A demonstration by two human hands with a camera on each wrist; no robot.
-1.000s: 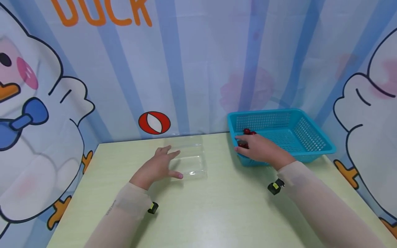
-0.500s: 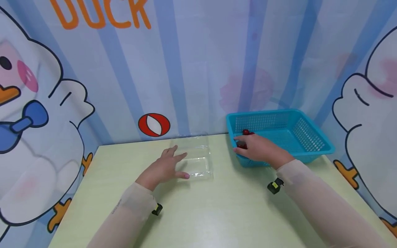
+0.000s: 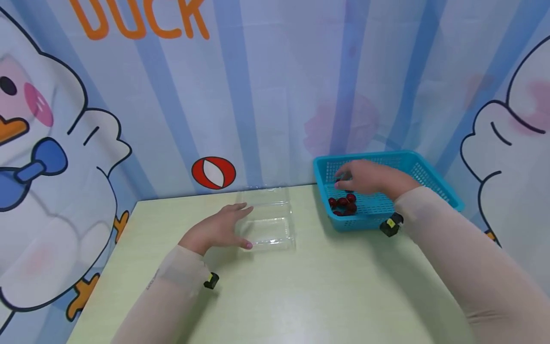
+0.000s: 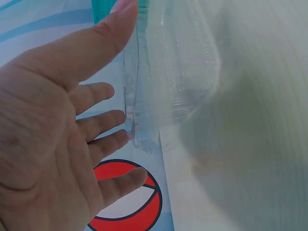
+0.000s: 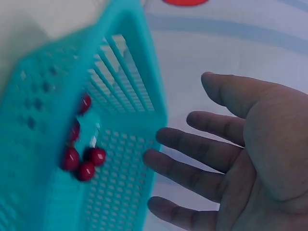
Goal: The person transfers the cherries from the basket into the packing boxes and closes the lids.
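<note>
My left hand (image 3: 221, 227) is beside a clear plastic box (image 3: 268, 224), thumb and fingers spread at its left side. In the left wrist view its fingers (image 4: 108, 122) look nearly straight, with the clear box (image 4: 178, 62) past the fingertips. My right hand (image 3: 365, 177) hovers over the left part of a blue plastic basket (image 3: 386, 157). Several dark red cherries (image 3: 342, 202) lie in the basket's near left corner, and a bit of red shows under the fingertips. The right wrist view shows that hand (image 5: 226, 163) with fingers extended, holding nothing, and cherries (image 5: 86, 171) in the basket.
Both things stand on a pale wooden table (image 3: 292, 296), the box left of the basket. A cartoon-printed backdrop (image 3: 275, 95) rises right behind the table's far edge.
My right hand has moved back from the basket's near left corner, uncovering cherries there. The box slid slightly right along with my left hand, which has since drawn back a little left.
</note>
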